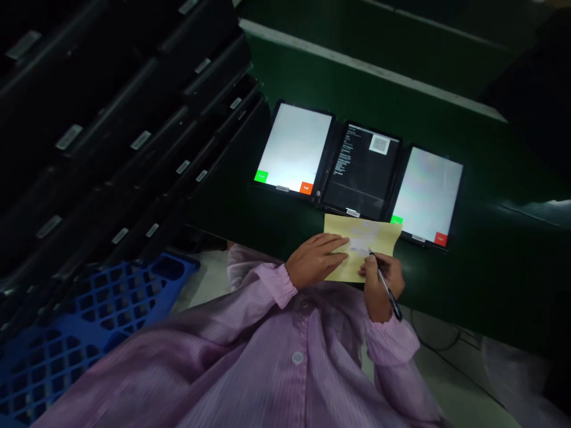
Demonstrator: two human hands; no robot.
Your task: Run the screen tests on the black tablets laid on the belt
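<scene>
A yellow sheet of paper (336, 229) lies at the near edge of the dark green table, with a small whitish patch in its middle. My left hand (316, 259) rests flat on its left side, fingers stretched out. In my right hand (387, 279) is a black and silver pen (387, 287), its tip down at the paper near the pale patch. Just beyond the sheet, a tablet (357, 184) shows white text and a square code on a black screen. The paper's top edge reaches that tablet's lower frame.
A white-screened tablet (294, 145) with green and red corners lies at left, a similar tablet (428, 193) at right. Stacked black trays or cases (169, 131) with small labels rise along the left. Below them is a blue plastic pallet (120, 303). Cables (439, 349) run over the floor.
</scene>
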